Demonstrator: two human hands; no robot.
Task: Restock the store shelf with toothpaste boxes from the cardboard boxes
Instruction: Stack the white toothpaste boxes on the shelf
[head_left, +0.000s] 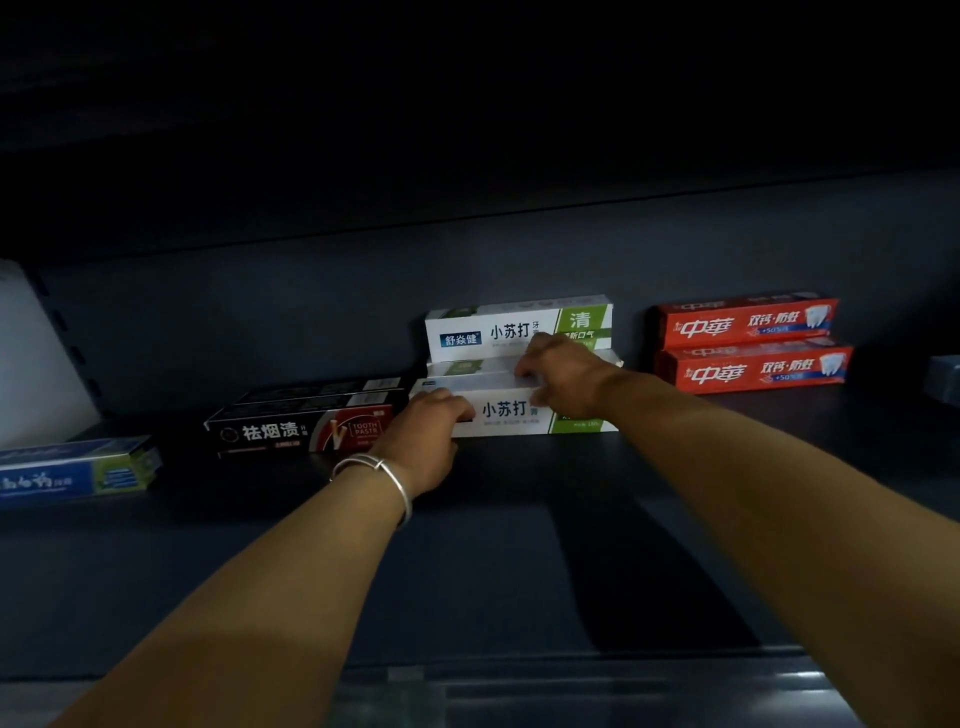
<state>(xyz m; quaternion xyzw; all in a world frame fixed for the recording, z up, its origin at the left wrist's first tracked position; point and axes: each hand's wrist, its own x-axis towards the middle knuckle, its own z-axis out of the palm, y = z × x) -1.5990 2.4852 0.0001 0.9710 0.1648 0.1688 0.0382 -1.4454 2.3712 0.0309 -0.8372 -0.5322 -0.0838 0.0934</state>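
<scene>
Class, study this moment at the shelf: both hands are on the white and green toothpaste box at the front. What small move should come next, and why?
Probably slide the front white and green box straight back. The left hand and right hand both hold it, and it sits just in front of the white and green stack behind, so a short push would line it up.

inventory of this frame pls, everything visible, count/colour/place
white-and-green toothpaste boxes: at least 3, white with green ends, shelf centre; one stands at the back, the front one is held by both hands
red toothpaste boxes: 2, red, stacked right of centre
black toothpaste boxes: about 2, black, left of the white ones, one behind the other
blue toothpaste box: 1, blue with green end, far left
shelf: 1, dark grey, bare in front
bluish item: 1, right edge, cut off, unclear
bracelet: silver, left wrist
left hand: grips front box's left end
right hand: grips its top right
</scene>
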